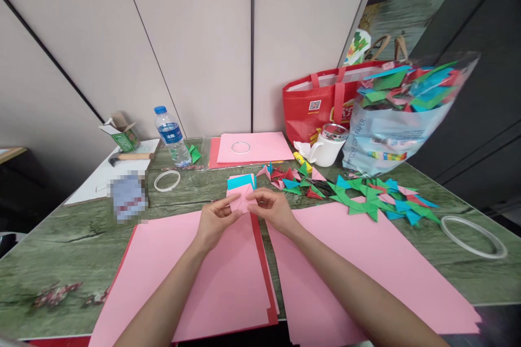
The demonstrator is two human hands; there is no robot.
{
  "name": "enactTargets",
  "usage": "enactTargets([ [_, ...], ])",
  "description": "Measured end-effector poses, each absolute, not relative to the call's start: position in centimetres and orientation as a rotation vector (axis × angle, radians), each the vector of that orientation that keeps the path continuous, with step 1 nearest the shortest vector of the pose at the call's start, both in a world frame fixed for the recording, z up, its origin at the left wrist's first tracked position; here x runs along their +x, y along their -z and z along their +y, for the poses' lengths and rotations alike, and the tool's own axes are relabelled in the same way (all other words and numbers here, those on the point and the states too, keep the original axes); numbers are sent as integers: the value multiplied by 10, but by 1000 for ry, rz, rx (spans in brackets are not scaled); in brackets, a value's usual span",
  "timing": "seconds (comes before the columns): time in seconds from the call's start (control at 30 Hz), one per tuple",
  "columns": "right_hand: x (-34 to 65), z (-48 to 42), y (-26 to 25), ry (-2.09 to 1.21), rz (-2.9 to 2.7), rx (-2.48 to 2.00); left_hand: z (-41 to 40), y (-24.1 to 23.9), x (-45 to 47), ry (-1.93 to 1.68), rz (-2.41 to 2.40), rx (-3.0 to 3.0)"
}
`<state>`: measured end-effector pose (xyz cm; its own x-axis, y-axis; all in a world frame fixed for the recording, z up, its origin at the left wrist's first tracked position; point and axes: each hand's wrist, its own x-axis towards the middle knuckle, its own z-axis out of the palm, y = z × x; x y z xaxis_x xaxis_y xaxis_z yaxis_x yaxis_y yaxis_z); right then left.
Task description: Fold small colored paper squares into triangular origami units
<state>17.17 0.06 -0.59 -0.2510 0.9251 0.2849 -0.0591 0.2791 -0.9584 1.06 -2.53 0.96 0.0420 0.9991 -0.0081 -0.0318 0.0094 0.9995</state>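
My left hand (pixel 215 220) and my right hand (pixel 273 209) meet above the table's middle. Both pinch a small folded pink paper piece (pixel 241 199) between fingers and thumbs. Just behind it lies a small stack of blue paper (pixel 241 180). Beneath my forearms lie large pink sheets (pixel 220 276) on the left and more pink sheets (pixel 366 265) on the right, spread over the green table (pixel 61 249).
Folded paper pieces in several colours (pixel 376 200) lie at right, more at centre (pixel 291 179). A plastic bag of folded pieces (pixel 401 114), a red bag (pixel 315 105), a white mug (pixel 325 149), a water bottle (pixel 171 135), tape rings (pixel 166 180) (pixel 474 236) and a hammer (pixel 130 157) stand around.
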Motion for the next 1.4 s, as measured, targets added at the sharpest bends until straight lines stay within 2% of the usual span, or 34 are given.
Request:
enactTargets([
  [0.4,171,0,6,-1087,-1533,-839,-26,-8,12,-1222,1213,1267],
  [1.4,182,1,-3,-1345,-1596,-736,-23,-6,8,-1265,1146,1119],
])
